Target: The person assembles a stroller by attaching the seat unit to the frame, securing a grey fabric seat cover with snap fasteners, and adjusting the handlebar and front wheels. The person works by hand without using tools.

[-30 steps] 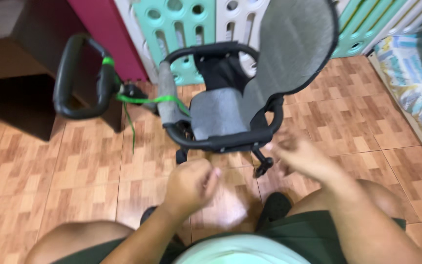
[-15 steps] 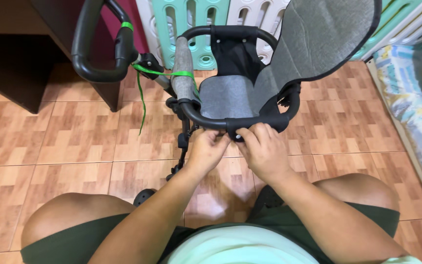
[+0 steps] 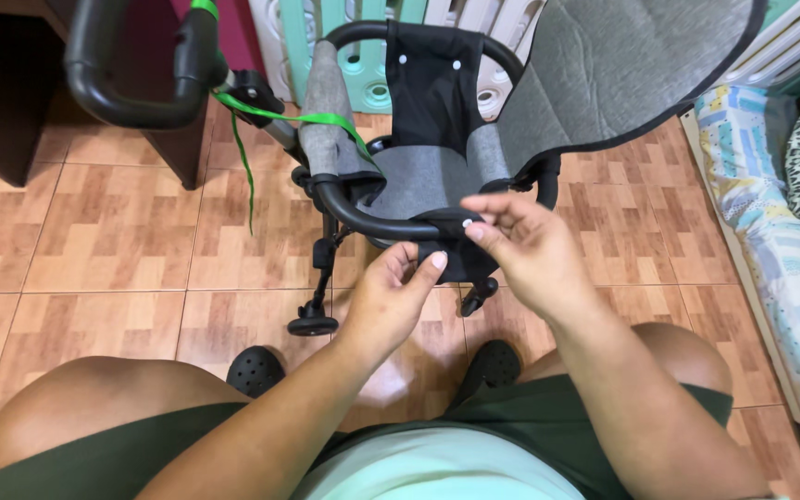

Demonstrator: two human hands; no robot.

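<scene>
A small grey and black stroller (image 3: 418,181) stands on the tiled floor in front of my knees. Its black bumper bar (image 3: 349,208) curves across the seat front. A black fabric strap (image 3: 443,233) with a white snap wraps over the bar's middle. My right hand (image 3: 525,250) pinches the strap's top edge by the snap. Just below, my left hand (image 3: 391,296) grips the strap's lower end with thumb and fingers. The grey canopy (image 3: 622,74) is tilted back to the right.
The stroller's black push handle (image 3: 131,102) with a green ribbon (image 3: 289,120) points left, toward dark wooden furniture (image 3: 2,93). A teal and white play fence (image 3: 363,65) stands behind. A patterned mattress (image 3: 770,241) lies along the right. My black clogs (image 3: 254,370) rest near the wheels (image 3: 312,324).
The view has come closer to the stroller. My hands went from open air to the bumper bar, and now hold the black strap, the right hand raised above the left.
</scene>
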